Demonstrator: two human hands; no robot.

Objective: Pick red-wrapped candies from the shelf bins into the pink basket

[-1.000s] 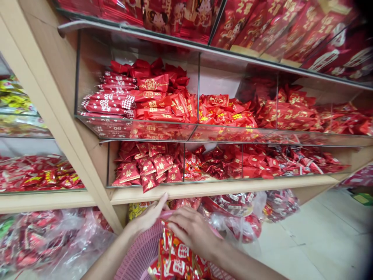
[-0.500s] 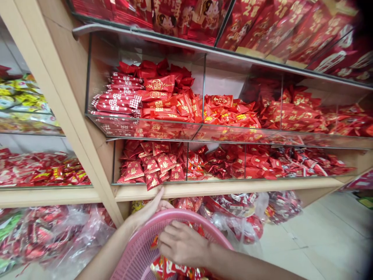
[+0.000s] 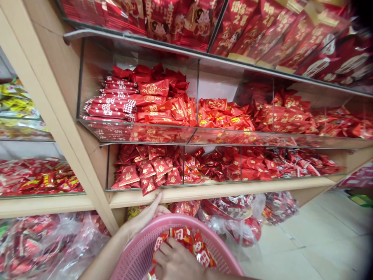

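My left hand (image 3: 145, 217) grips the far rim of a pink mesh basket (image 3: 140, 252) just below the wooden shelf edge, forefinger stretched toward the shelf. Inside the basket my right hand (image 3: 175, 262) rests on a pile of red and gold packets (image 3: 186, 239), fingers curled onto them; whether it holds one I cannot tell. Directly above, a glass bin of red gold-printed candy packets (image 3: 145, 169) sits on the shelf.
Glass-fronted bins of red wrapped sweets (image 3: 163, 103) fill two shelf rows, with red envelopes (image 3: 262, 31) above. Clear plastic bags of red candy (image 3: 239, 217) lie under the shelf. A wooden upright (image 3: 72, 147) divides off more shelves at left. Tiled floor (image 3: 320, 241) lies at right.
The basket has come up higher into view. My right hand has sunk lower into it onto the packets. My left hand stays on the rim.
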